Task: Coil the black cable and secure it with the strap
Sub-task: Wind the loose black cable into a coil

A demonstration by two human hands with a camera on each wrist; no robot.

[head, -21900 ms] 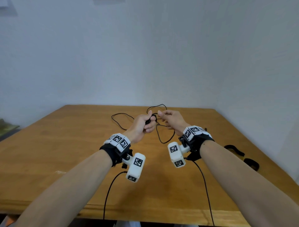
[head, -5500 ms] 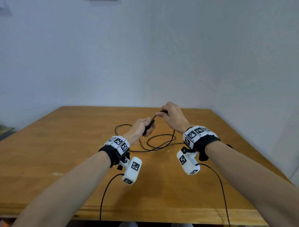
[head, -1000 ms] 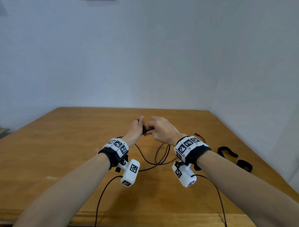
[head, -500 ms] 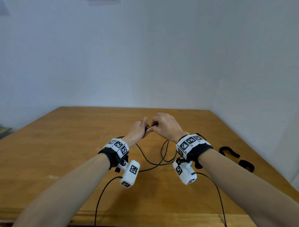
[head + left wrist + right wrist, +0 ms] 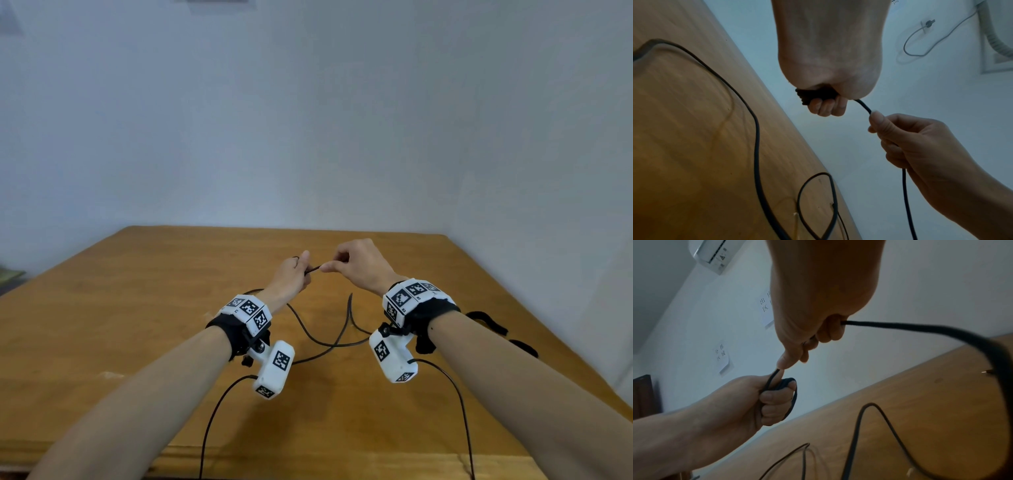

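The left hand (image 5: 291, 274) is clenching a small bundle of coils of the black cable (image 5: 756, 129), the loops poking out past its curled fingers (image 5: 826, 107). Just to its right, the right hand (image 5: 359, 265) is pinching the same cable between thumb and forefinger, and a short taut stretch is running between the two hands, which are nearly touching. Both hands are hovering above the counter (image 5: 102, 308). Behind the right hand's pinch the cable is passing through its curled fingers and out the back of the fist, then dropping to the counter. Below and between the wrists, the loose remainder is lying in slack curves on the wood. The strap (image 5: 486, 320) is lying on the counter to the right of the right wrist, apart from both hands.
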